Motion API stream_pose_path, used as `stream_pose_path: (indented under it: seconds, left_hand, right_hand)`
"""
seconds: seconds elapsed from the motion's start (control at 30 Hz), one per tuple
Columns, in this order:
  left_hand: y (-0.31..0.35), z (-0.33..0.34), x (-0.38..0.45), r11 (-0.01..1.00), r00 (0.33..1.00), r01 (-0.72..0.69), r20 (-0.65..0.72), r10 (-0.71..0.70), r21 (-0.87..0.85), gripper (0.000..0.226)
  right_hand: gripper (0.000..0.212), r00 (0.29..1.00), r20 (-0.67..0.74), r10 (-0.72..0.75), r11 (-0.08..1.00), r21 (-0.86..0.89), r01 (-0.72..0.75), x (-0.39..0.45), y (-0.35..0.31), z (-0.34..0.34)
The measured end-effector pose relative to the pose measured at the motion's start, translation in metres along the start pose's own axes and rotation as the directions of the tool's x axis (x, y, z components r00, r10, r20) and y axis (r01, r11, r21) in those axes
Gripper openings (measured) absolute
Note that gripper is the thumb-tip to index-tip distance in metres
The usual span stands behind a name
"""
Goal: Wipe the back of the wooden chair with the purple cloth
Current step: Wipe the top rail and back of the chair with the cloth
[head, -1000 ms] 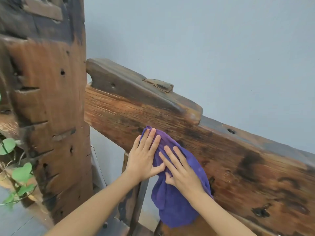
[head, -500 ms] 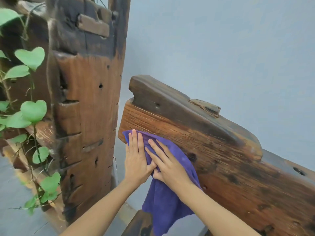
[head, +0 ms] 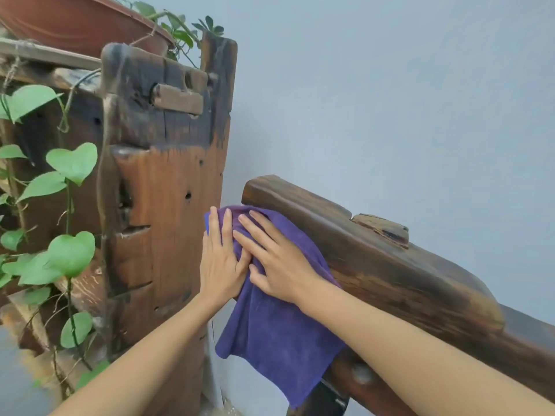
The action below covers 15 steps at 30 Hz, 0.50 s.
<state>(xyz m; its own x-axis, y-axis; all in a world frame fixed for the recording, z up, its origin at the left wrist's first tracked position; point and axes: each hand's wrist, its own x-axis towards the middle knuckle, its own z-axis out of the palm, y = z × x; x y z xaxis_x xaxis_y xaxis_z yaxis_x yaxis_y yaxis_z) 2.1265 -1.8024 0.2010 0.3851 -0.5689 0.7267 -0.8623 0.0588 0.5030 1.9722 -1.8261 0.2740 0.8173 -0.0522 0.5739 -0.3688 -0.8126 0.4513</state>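
Hands lie flat on the purple cloth (head: pixel 270 331), both pressing it against the left end of the wooden chair back (head: pixel 390 274). No brand, label or writing can be read on anything in view. The left hand (head: pixel 220 259) has its fingers straight and close together, pointing up, with the palm over the cloth's left edge, where the cloth reaches just past the end of the rail. The right hand (head: pixel 279 265) lies just beside it, fingers straight and slightly spread, angled up and to the left, its fingertips touching the side of the left hand's fingers. Neither hand curls round the cloth; both press it with open palms. The upper part of the cloth is spread under the hands below the dark rounded top rail, and the rest hangs loose beneath the wrists, over the lower edge of the chair back. To the left stands a tall weathered wooden post (head: pixel 168 175), apart from the chair by a narrow gap. A terracotta pot (head: pixel 75 22) sits at the top left, holding a plant whose green heart-shaped leaves (head: pixel 72 163) trail down the left side. A pale grey-blue wall (head: pixel 390 100) fills the background.
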Motion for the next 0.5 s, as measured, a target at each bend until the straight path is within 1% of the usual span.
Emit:
stream_pose_path:
  seconds: [0.07, 0.1, 0.13, 0.17, 0.2, 0.23, 0.27, 0.3, 0.37, 0.4, 0.5]
  left_hand:
    - [0.013, -0.013, 0.029, 1.0, 1.0, -0.022, -0.014, 0.022, 0.002, 0.085]
    - [0.019, -0.02, 0.043, 0.999, 0.999, -0.039, -0.016, 0.038, -0.019, 0.084]
    - [0.024, -0.025, 0.054, 0.997, 0.998, -0.053, -0.021, 0.052, -0.05, 0.083]
    - [0.037, -0.029, 0.066, 0.994, 0.998, -0.062, -0.026, 0.06, -0.088, 0.083]
    - [0.039, -0.035, 0.074, 0.993, 0.998, -0.047, -0.042, 0.042, -0.109, 0.081]
    - [0.047, -0.04, 0.081, 0.992, 0.999, -0.023, -0.049, 0.017, -0.121, 0.077]
    - [0.055, -0.044, 0.087, 0.992, 0.999, 0.006, -0.04, -0.011, -0.126, 0.073]
    - [0.066, -0.049, 0.092, 0.992, 0.999, 0.033, -0.017, -0.036, -0.119, 0.066]
    - [0.087, -0.056, 0.104, 0.997, 0.996, 0.073, 0.043, -0.072, -0.032, 0.052]
    - [0.098, -0.059, 0.109, 0.998, 0.996, 0.048, 0.071, -0.051, 0.043, 0.05]
    - [0.122, -0.058, 0.118, 0.948, 0.979, -0.138, 0.186, 0.086, 0.287, 0.057]
  right_hand:
    - [0.07, 0.999, -0.039, -0.01, 0.999, -0.039, 0.009, 0.017, 0.014, -0.014]
    - [0.069, 0.999, -0.05, 0.02, 0.999, -0.048, -0.022, 0.028, 0.02, -0.027]
    - [0.069, 0.996, -0.02, 0.087, 0.996, -0.035, -0.087, 0.038, 0.026, -0.037]
    - [0.068, 0.983, 0.042, 0.178, 0.984, 0.014, -0.178, 0.042, 0.038, -0.051]
    - [0.068, 0.958, 0.148, 0.248, 0.959, 0.104, -0.264, 0.052, 0.048, -0.058]
    - [0.07, 0.917, 0.281, 0.283, 0.912, 0.218, -0.349, 0.056, 0.061, -0.066]
    - [0.073, 0.875, 0.399, 0.275, 0.852, 0.321, -0.414, 0.054, 0.073, -0.073]
    - [0.076, 0.85, 0.462, 0.251, 0.811, 0.379, -0.445, 0.047, 0.083, -0.079]
    - [0.08, 0.828, 0.511, 0.232, 0.786, 0.402, -0.469, 0.028, 0.095, -0.09]
    - [0.081, 0.812, 0.529, 0.247, 0.777, 0.393, -0.493, 0.016, 0.098, -0.095]
    - [0.084, 0.771, 0.552, 0.316, 0.77, 0.326, -0.548, -0.007, 0.1, -0.106]
